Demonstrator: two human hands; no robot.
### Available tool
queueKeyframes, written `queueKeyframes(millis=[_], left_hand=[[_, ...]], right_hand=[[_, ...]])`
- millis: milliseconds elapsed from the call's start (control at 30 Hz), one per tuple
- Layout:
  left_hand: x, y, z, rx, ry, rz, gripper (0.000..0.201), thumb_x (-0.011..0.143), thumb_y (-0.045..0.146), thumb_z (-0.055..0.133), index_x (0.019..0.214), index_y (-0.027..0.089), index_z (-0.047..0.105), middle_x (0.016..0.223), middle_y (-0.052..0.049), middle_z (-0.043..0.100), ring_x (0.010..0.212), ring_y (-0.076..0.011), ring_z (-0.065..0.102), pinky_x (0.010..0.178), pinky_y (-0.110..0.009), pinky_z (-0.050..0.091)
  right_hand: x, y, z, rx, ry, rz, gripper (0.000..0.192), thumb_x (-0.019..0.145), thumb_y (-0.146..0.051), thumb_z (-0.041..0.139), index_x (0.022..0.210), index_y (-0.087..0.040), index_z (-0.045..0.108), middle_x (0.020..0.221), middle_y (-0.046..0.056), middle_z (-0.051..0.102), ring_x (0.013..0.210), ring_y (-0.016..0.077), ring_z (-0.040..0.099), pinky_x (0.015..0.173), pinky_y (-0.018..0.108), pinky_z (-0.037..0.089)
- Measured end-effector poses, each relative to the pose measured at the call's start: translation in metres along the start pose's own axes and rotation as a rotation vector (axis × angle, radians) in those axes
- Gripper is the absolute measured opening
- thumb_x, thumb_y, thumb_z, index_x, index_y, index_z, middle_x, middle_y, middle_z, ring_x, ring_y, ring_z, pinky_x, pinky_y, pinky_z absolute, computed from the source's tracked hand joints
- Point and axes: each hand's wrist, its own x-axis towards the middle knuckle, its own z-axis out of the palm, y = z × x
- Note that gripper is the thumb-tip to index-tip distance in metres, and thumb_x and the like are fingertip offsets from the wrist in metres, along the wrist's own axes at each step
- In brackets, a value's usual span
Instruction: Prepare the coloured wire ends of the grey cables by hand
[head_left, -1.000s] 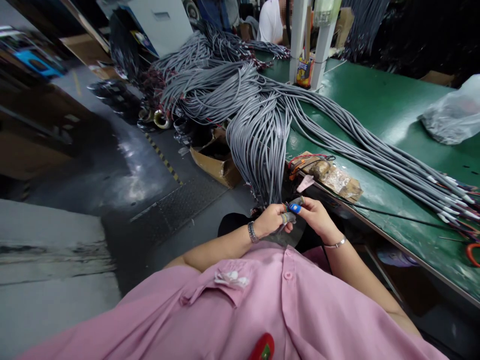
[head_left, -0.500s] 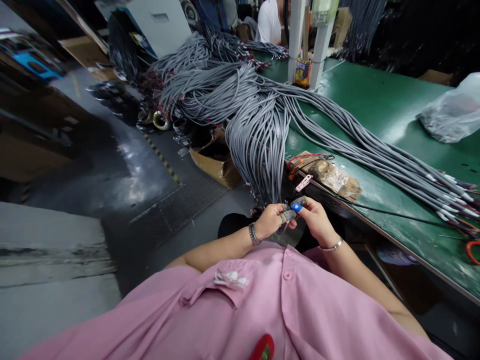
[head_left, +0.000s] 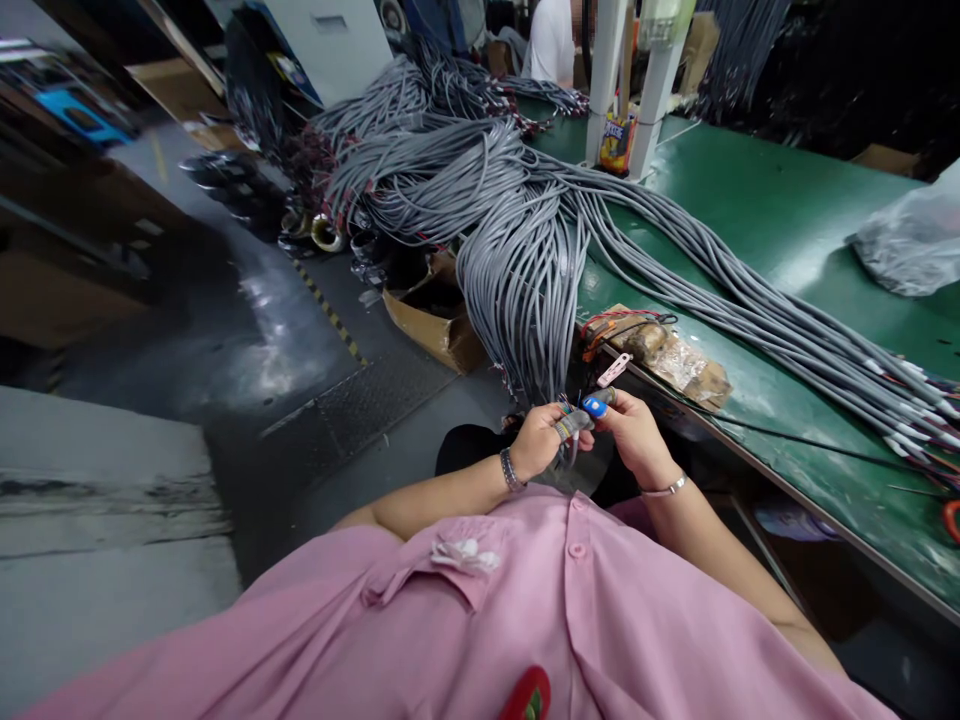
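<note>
My left hand [head_left: 538, 440] is closed on a grey cable whose thin coloured wires [head_left: 565, 403] fan out above the fingers. Worn grey wrapping covers some of its fingertips. Close against it, my right hand [head_left: 636, 432] pinches at the same wires, with a blue cover [head_left: 595, 407] on the thumb. Exactly what lies between the right fingertips is hidden. Just beyond the hands, a thick bundle of grey cables [head_left: 525, 290] droops over the table edge. A pink clip-like piece [head_left: 614, 370] sits at that edge, near my right hand.
Long grey cables run across the green table [head_left: 739, 190]. A taped cardboard block [head_left: 675, 360] lies by its edge, and a plastic bag [head_left: 911, 240] rests at the right. An open carton [head_left: 435, 325] stands on the floor. A person in white [head_left: 551, 45] is at the back.
Both hands stay together at the cable end, with small finger shifts. The coloured wires show more clearly above the left fingers. The whole view has shifted slightly.
</note>
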Motion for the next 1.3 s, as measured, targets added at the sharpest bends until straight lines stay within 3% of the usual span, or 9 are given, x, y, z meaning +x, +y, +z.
queueKeyframes(millis=[733, 833, 1000, 1133, 1200, 1300], left_hand=[[0.001, 0.000, 0.001, -0.121, 0.149, -0.003, 0.044, 0.071, 0.053, 0.071, 0.077, 0.010, 0.066, 0.060, -0.007, 0.067, 0.053, -0.0173, 0.064, 0.054, -0.030, 0.053], [0.001, 0.003, 0.001, -0.129, 0.161, 0.009, 0.040, 0.071, 0.050, 0.071, 0.078, 0.011, 0.066, 0.058, -0.005, 0.065, 0.049, -0.0151, 0.061, 0.051, -0.028, 0.052], [0.003, 0.014, 0.001, -0.136, 0.128, 0.035, 0.033, 0.074, 0.044, 0.069, 0.074, 0.011, 0.065, 0.052, -0.001, 0.060, 0.042, -0.0105, 0.054, 0.044, -0.023, 0.044], [0.008, 0.025, 0.006, -0.188, 0.043, 0.009, 0.032, 0.072, 0.043, 0.070, 0.073, 0.012, 0.063, 0.048, 0.000, 0.056, 0.037, -0.0086, 0.047, 0.039, -0.022, 0.037], [0.011, 0.029, 0.009, -0.223, 0.005, -0.024, 0.031, 0.071, 0.042, 0.071, 0.073, 0.012, 0.062, 0.047, 0.001, 0.055, 0.036, -0.0083, 0.045, 0.038, -0.022, 0.035], [0.015, 0.034, 0.012, -0.281, -0.027, -0.076, 0.030, 0.067, 0.040, 0.073, 0.073, 0.012, 0.061, 0.048, 0.001, 0.055, 0.036, -0.0074, 0.043, 0.037, -0.021, 0.032]], right_hand=[[-0.005, 0.004, 0.002, 0.135, 0.005, 0.037, 0.015, 0.068, -0.028, 0.078, 0.075, -0.019, 0.068, 0.067, -0.003, 0.060, 0.058, 0.0088, 0.047, 0.057, 0.023, 0.038], [-0.005, 0.008, -0.002, 0.210, 0.000, 0.057, 0.017, 0.073, -0.033, 0.075, 0.074, -0.019, 0.066, 0.065, -0.003, 0.058, 0.058, 0.0090, 0.047, 0.058, 0.023, 0.041], [0.009, 0.009, -0.018, 0.447, 0.095, 0.156, 0.037, 0.079, -0.056, 0.064, 0.083, -0.020, 0.066, 0.073, 0.000, 0.062, 0.055, 0.0088, 0.048, 0.054, 0.023, 0.047], [0.022, -0.001, -0.023, 0.458, 0.004, 0.233, 0.042, 0.077, -0.061, 0.063, 0.089, -0.020, 0.067, 0.081, 0.002, 0.066, 0.057, 0.0099, 0.052, 0.052, 0.022, 0.048], [0.024, -0.006, -0.018, 0.412, -0.028, 0.183, 0.039, 0.076, -0.057, 0.066, 0.089, -0.020, 0.066, 0.079, 0.002, 0.065, 0.057, 0.0094, 0.051, 0.052, 0.022, 0.047], [0.024, -0.004, -0.010, 0.298, 0.114, 0.004, 0.033, 0.076, -0.052, 0.070, 0.079, -0.019, 0.064, 0.063, -0.002, 0.058, 0.049, 0.0075, 0.043, 0.048, 0.022, 0.040]])
